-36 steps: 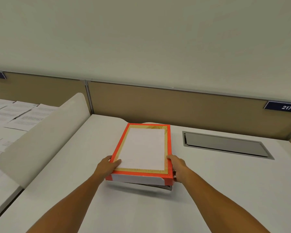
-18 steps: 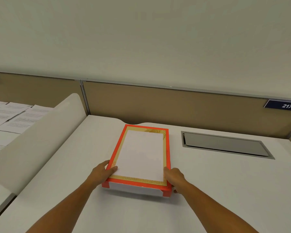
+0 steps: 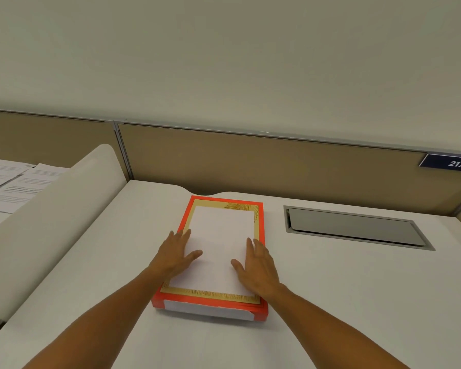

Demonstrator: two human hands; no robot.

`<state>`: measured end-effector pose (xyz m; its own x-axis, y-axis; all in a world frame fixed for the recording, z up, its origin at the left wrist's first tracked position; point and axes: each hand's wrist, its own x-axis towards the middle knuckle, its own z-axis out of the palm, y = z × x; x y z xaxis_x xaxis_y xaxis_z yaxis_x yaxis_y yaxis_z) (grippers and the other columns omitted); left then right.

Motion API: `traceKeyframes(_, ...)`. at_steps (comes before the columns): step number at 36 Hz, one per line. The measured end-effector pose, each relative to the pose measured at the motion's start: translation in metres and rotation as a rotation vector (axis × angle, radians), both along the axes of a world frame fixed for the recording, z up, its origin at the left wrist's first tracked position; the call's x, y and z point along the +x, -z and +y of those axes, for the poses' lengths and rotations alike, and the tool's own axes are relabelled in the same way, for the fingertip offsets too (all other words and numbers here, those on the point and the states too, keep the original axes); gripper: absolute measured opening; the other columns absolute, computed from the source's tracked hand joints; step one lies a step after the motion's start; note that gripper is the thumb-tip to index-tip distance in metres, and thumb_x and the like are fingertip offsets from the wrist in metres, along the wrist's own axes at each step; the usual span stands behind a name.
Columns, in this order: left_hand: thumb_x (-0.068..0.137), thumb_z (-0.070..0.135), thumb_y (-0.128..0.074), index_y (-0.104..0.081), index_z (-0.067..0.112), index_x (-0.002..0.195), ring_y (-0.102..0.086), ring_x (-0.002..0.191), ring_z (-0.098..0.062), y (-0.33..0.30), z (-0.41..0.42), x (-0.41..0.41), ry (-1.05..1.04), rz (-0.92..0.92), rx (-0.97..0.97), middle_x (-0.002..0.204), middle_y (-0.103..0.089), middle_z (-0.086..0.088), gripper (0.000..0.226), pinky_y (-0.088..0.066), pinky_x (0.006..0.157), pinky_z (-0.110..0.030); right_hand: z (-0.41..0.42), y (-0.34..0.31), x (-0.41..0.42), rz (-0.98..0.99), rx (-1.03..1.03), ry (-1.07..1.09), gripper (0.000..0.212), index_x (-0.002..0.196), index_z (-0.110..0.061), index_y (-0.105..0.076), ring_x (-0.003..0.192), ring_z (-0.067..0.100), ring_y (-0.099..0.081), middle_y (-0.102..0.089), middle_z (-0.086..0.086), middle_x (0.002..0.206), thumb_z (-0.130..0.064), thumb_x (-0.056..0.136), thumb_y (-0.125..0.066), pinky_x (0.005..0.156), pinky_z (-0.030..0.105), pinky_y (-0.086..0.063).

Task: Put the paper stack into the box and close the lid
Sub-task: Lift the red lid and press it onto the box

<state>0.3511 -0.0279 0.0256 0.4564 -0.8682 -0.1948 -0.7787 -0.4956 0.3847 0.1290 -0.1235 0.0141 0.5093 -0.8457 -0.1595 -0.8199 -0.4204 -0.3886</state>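
Note:
A flat orange box (image 3: 218,233) with a gold frame and a white middle panel on its lid lies on the white desk (image 3: 343,288), lid down flush. My left hand (image 3: 175,253) rests flat on the lid's left part, fingers spread. Flat on the right part lies my right hand (image 3: 258,267), fingers also spread. Neither hand grips anything. No paper stack is visible; the box's inside is hidden.
A grey recessed cable hatch (image 3: 354,226) sits in the desk to the box's right. A curved white divider (image 3: 45,211) borders the left, with printed sheets (image 3: 11,185) beyond it. A tan partition (image 3: 250,161) with a "217" tag (image 3: 449,163) runs along the back.
The box's front end went down onto the desk. Both hands left the box's front corners and moved up onto the lid, now lying flat on top.

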Motion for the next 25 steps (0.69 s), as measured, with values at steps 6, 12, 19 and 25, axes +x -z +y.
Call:
traceKeyframes(6, 0.075, 0.082, -0.015, -0.005, 0.027, 0.156, 0.005, 0.152, -0.028, 0.011, -0.020, -0.007, 0.076, -0.185, 0.002, 0.166, 0.002, -0.002, 0.099, -0.004, 0.122, -0.050, -0.018, 0.006, 0.018, 0.065, -0.062, -0.031, 0.090, 0.160, -0.023, -0.001, 0.156, 0.031, 0.003, 0.002, 0.004, 0.170, -0.074, 0.092, -0.030, 0.124, 0.048, -0.005)
traceKeyframes(12, 0.072, 0.086, -0.006, 0.000, 0.027, 0.156, 0.007, 0.152, -0.028, 0.031, -0.030, -0.007, 0.084, -0.236, -0.011, 0.166, 0.005, -0.001, 0.102, -0.003, 0.123, -0.052, -0.035, 0.020, 0.023, 0.074, -0.046, -0.011, 0.099, 0.160, -0.021, 0.003, 0.155, 0.030, 0.010, 0.009, 0.005, 0.169, -0.081, 0.086, -0.022, 0.125, 0.048, 0.001)
traceKeyframes(19, 0.066, 0.089, 0.009, 0.000, 0.029, 0.156, 0.009, 0.151, -0.029, 0.045, -0.032, -0.005, 0.150, -0.315, -0.019, 0.165, 0.005, -0.002, 0.108, 0.010, 0.120, -0.054, -0.044, 0.031, 0.020, 0.112, -0.110, -0.063, 0.098, 0.160, -0.016, 0.002, 0.155, 0.029, 0.010, 0.008, 0.006, 0.169, -0.079, 0.088, -0.017, 0.125, 0.045, 0.006)
traceKeyframes(25, 0.069, 0.087, 0.008, 0.004, 0.032, 0.155, 0.013, 0.151, -0.028, 0.052, -0.031, -0.004, 0.174, -0.340, 0.002, 0.165, 0.011, -0.002, 0.102, 0.008, 0.122, -0.051, -0.042, 0.041, 0.017, 0.146, -0.157, -0.113, 0.094, 0.160, -0.014, 0.003, 0.155, 0.028, 0.013, 0.010, 0.007, 0.169, -0.076, 0.090, -0.015, 0.122, 0.041, 0.009)
